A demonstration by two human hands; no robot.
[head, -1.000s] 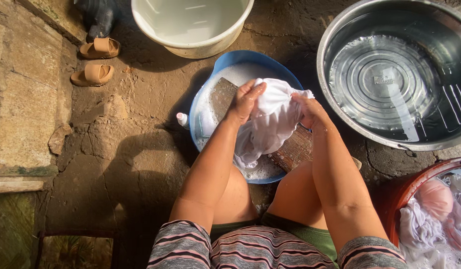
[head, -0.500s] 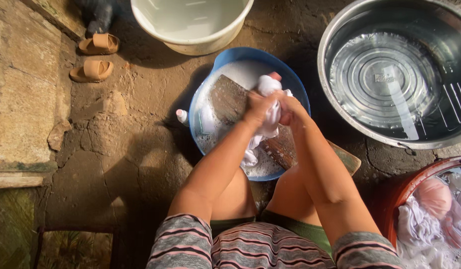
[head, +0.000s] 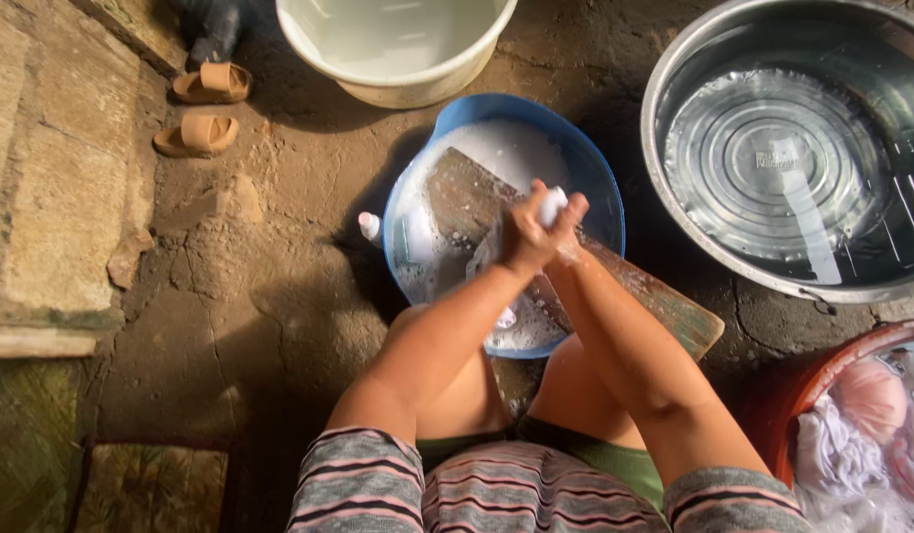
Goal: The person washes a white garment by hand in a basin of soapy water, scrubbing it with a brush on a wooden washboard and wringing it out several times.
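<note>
Over dirt ground, left hand point(head: 521, 237) and right hand point(head: 565, 229) press together, squeezing white cloth point(head: 551, 205) between them above board point(head: 615, 281); blue basin point(head: 600, 183) beneath.

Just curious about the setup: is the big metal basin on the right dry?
No, the metal basin holds clear water, with ripples and reflections showing over its ridged bottom.

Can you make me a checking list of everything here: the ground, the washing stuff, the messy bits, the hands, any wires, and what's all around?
Surface: cracked, damp dirt ground.
Job's things: white cloth bunched over a wooden washboard in a blue basin of suds.
Clutter: small bottle beside the basin; two tan sandals.
Hands: left hand and right hand pressed together, gripping the cloth.
Cables: nothing seen.
Surroundings: cream tub, metal basin of water, red basin of laundry, stone step.
</note>
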